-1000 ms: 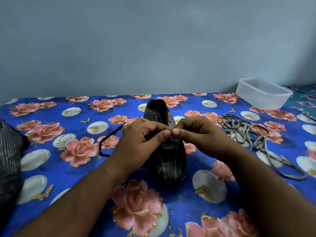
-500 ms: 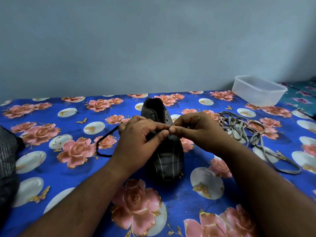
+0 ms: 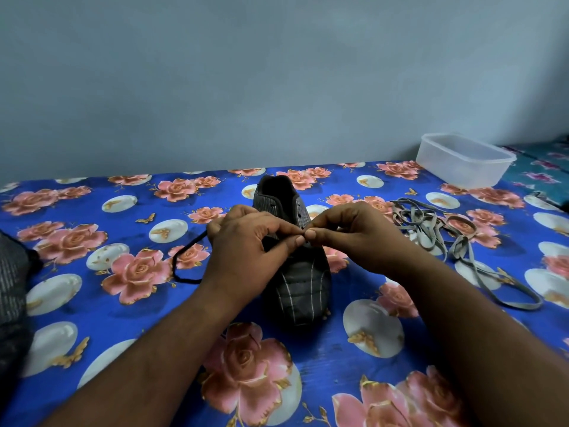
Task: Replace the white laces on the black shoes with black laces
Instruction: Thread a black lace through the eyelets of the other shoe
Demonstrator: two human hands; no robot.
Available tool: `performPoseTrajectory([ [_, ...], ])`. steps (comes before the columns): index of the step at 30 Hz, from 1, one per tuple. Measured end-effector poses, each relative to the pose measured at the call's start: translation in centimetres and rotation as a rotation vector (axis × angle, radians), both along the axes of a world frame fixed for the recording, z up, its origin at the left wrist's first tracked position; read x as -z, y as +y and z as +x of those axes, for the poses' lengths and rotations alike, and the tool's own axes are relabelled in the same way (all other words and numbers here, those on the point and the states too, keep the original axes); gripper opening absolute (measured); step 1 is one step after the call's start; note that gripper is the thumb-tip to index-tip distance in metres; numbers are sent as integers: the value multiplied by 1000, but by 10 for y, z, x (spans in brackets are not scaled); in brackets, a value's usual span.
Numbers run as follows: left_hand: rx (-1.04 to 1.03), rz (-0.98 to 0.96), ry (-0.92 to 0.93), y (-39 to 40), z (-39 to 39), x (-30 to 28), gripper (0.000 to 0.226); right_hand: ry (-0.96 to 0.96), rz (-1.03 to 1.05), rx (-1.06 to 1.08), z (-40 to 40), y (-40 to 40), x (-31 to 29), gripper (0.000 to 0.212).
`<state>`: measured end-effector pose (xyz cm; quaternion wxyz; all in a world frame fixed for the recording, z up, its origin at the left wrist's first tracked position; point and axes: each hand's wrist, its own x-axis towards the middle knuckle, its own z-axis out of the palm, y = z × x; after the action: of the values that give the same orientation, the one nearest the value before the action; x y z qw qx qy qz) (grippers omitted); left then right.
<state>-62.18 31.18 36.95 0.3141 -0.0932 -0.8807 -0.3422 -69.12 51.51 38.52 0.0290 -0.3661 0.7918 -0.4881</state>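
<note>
A black shoe (image 3: 300, 282) with thin pale stripes stands in the middle of the flowered cloth, toe towards me. Above its eyelets, my left hand (image 3: 246, 254) and my right hand (image 3: 357, 238) meet fingertip to fingertip, both pinching the end of the black lace (image 3: 184, 260). The lace loops out to the left of my left hand and lies on the cloth. The pinched lace tip itself is hidden by my fingers. The removed white laces (image 3: 443, 238), greyish, lie in a tangle to the right of the shoe.
A clear plastic box (image 3: 465, 160) stands at the back right by the wall. A dark striped thing (image 3: 12, 297) lies at the left edge, perhaps the second shoe. The blue flowered cloth (image 3: 92, 303) covers the whole surface.
My hands stay pinched together over the shoe. The camera has shifted a little, and the fingertips have moved slightly to the right over the eyelets.
</note>
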Motion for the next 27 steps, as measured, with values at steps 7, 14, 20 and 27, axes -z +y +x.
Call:
performPoseTrajectory([
  [7, -62, -36, -28, 4, -2, 2, 25, 2, -39, 52, -2, -2, 3, 11],
  [14, -96, -84, -25, 3, -3, 1, 24, 13, -33, 60, -5, -4, 8, 11],
  [20, -152, -150, -79, 1, -5, 6, 24, 297, 257, 36, -8, -6, 17, 38],
  [27, -208, -235, -162, 6, -4, 3, 32, 342, 279, 86, -7, 1, 11, 25],
])
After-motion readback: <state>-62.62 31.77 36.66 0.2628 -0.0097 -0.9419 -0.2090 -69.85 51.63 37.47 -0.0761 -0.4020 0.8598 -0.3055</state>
